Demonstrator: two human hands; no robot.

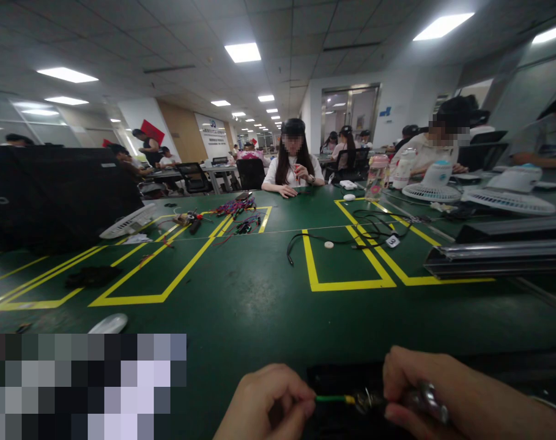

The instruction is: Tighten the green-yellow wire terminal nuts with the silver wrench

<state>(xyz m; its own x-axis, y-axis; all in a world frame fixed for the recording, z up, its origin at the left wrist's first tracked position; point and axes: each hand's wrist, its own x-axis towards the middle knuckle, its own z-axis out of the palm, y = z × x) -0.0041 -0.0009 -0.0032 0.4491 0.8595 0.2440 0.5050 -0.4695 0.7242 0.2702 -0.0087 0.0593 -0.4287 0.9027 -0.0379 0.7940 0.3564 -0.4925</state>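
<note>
Low in the head view, my left hand (278, 397) is closed in a pinch on a thin green wire (330, 398). The wire runs to the right and ends in a short yellow section. Right beside that end is a small metallic piece (366, 400), too dark and blurred to name. My right hand (424, 385) is closed around a tool with a shiny, rounded handle end (431, 400), pointing toward the wire; its kind I cannot make out. A black flat object (333, 374) lies under both hands, partly hidden by them.
Yellow tape (351, 286) marks the green table (250, 305). Black cables (369, 226) and a dark metal profile (498, 250) lie right. Bundled wires (234, 206), a white mouse (109, 324) and a black case (52, 195) are left. A person (293, 165) sits opposite.
</note>
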